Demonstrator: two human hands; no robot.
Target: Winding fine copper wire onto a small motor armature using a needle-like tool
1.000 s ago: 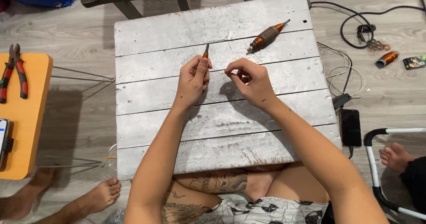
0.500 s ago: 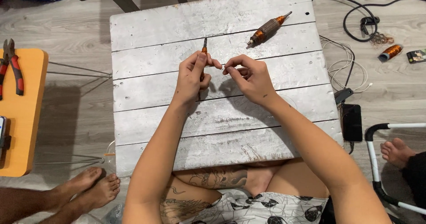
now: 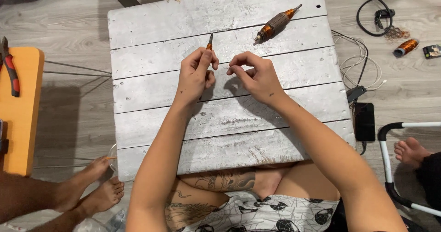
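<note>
Near the body, over the white plank tabletop (image 3: 151, 131), the left hand (image 3: 195, 73) has its fingers closed round a small orange-tipped tool (image 3: 210, 42), long axis pointing away. Just beside it the right hand (image 3: 255, 75) pinches a thin wire (image 3: 223, 67) — strung between the hands. Farther off lies a copper-wound armature (image 3: 274, 24).

Bare planks of the table (image 3: 151, 121) lie open all around; only the motor armature (image 3: 275, 25) sits at the far edge
</note>
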